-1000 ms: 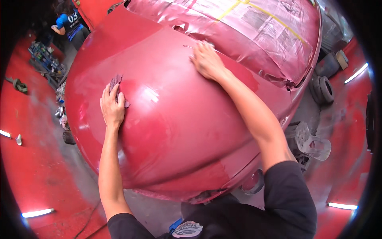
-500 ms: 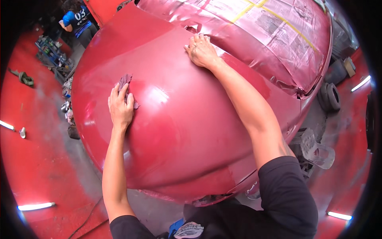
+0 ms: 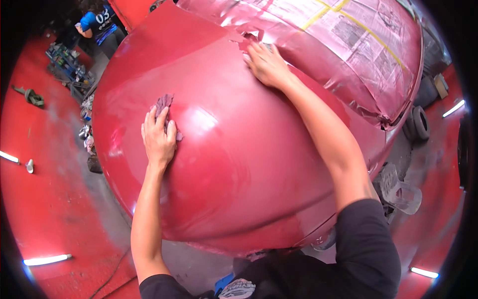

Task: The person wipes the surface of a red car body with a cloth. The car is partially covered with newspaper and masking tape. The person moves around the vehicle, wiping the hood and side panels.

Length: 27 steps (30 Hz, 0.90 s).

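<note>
A glossy red car hood spreads out in front of me, with duller, hazy areas across its middle. My left hand lies on its left part, holding a crumpled purple-brown cloth against the paint. The cloth sticks out past the fingertips and beside the thumb. Farther off, my right hand presses down at the hood's rear edge by the windshield. Its fingers are bent over a small greyish piece, mostly hidden beneath them. Just left of those fingertips the paint shows a ragged-edged patch.
Masking paper with yellow tape covers the windshield. Beyond the hood at far left stands a person in a blue shirt, near a cluttered rack. Tires and a clear plastic container lie to the right. A cable crosses the floor.
My right hand has slid a little rightward along the hood's rear edge. The left hand and cloth appear slightly farther right, while the whole view has also shifted a little.
</note>
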Motion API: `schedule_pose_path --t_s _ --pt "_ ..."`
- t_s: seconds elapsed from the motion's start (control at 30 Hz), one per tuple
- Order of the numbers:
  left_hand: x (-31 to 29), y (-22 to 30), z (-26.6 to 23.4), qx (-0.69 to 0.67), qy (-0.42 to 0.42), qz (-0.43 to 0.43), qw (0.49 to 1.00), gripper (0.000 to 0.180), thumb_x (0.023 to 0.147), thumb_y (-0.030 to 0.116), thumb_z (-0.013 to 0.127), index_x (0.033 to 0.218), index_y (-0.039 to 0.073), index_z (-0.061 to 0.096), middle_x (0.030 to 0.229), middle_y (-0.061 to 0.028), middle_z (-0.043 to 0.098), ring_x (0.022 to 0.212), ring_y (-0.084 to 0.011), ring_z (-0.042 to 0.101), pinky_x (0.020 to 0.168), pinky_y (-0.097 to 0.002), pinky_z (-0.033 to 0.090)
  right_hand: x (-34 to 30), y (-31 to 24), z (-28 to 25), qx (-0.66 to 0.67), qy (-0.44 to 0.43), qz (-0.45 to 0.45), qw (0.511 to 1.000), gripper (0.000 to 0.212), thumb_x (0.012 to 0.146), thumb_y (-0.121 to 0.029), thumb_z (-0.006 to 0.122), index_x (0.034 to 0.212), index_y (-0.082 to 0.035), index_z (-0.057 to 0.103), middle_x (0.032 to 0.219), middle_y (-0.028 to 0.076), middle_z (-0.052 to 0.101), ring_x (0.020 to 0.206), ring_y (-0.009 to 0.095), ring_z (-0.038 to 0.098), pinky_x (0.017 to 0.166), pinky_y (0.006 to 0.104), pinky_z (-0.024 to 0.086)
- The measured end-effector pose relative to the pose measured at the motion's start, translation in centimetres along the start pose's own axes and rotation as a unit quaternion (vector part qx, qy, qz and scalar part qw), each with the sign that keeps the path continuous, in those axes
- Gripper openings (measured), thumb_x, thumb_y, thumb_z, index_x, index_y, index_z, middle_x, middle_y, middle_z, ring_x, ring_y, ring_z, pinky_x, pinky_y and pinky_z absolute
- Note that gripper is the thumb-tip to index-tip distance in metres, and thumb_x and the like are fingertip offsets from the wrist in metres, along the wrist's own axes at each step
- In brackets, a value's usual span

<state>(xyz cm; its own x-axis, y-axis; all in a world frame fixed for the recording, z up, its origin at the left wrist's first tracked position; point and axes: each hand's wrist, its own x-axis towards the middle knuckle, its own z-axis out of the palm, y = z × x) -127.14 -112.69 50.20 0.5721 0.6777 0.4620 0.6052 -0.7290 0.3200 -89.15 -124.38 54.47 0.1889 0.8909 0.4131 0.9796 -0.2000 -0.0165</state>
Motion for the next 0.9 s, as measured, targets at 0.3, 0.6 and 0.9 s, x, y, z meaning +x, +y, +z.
schedule_pose_path --t_s 0.3,0.6,0.9 --pt "1.2 2.4 1.2 -0.019 0.007 0.009 1.0 0.048 0.099 0.03 0.063 0.143 0.01 0.065 0.158 -0.0226 0.049 0.149 -0.045 0.042 0.124 -0.0599 0.03 6.7 2.0 2.8 -0.091 -0.026 0.053 0.994 0.059 0.114 -0.042 0.037 0.133 0.01 0.058 0.143 0.028 0.057 0.137 0.042 0.052 0.12 0.0585 0.035" --pt "0.1 0.5 -1.5 0.029 -0.004 -0.019 0.999 0.05 0.099 0.029 0.062 0.144 0.008 0.064 0.158 -0.0242 0.048 0.15 -0.0459 0.041 0.125 -0.0607 0.028 3.6 -1.7 3.3 -0.008 0.027 0.004 1.0 0.059 0.113 -0.039 0.042 0.144 0.009 0.054 0.15 0.031 0.053 0.146 0.043 0.046 0.125 0.0571 0.029" --pt "-0.2 -0.6 -1.7 0.019 -0.004 -0.014 1.0 0.05 0.097 0.028 0.064 0.143 0.008 0.064 0.158 -0.0234 0.049 0.149 -0.0468 0.041 0.124 -0.0616 0.028 4.1 -2.2 5.9 -0.012 0.101 0.02 0.995 0.057 0.113 -0.042 0.041 0.135 0.008 0.06 0.141 0.026 0.06 0.14 0.039 0.053 0.121 0.0611 0.032"
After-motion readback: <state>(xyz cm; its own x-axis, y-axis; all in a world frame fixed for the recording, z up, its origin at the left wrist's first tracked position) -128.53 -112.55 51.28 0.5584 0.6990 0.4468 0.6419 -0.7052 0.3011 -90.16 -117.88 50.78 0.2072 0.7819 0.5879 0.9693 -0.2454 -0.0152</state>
